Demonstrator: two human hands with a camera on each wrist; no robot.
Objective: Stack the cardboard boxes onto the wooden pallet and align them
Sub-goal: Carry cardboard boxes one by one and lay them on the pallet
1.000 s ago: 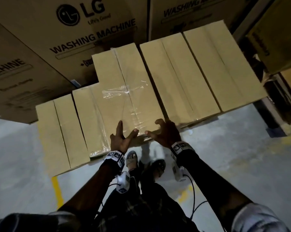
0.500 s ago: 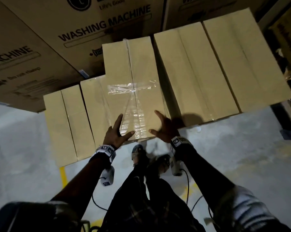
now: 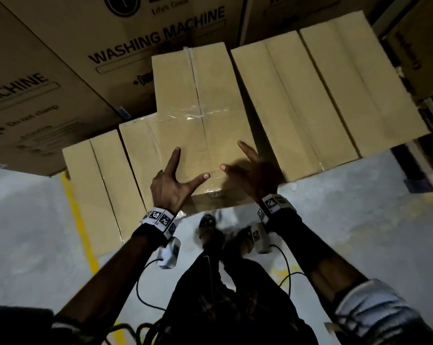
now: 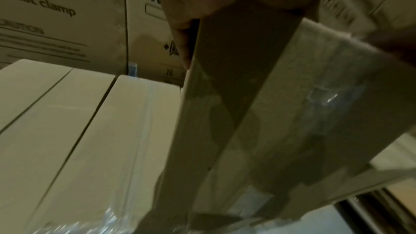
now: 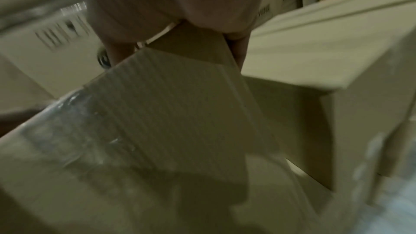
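Observation:
A long cardboard box [image 3: 210, 95] with clear tape across its top lies on a row of similar boxes, its near end toward me. My left hand [image 3: 189, 165] rests on the near left corner with forefinger and thumb spread wide on the top. At the near right corner my right hand [image 3: 232, 155] lies spread the same way. In the left wrist view the fingers [image 4: 183, 45] run along the left side of the box [image 4: 281, 113]. The right wrist view, blurred, shows the palm over the corner of the box [image 5: 168, 122]. No pallet shows.
Lower boxes lie to the left [image 3: 93, 190] and right [image 3: 297, 108], with a further one [image 3: 359, 90] beyond. Big washing machine cartons [image 3: 135, 46] stand close behind. On the grey floor runs a yellow line [image 3: 81, 220], and my feet [image 3: 208, 225] stand by the near end.
Both hands have slid from the box's near edge up onto its top, with the fingers spread wider. The view has come closer to the boxes.

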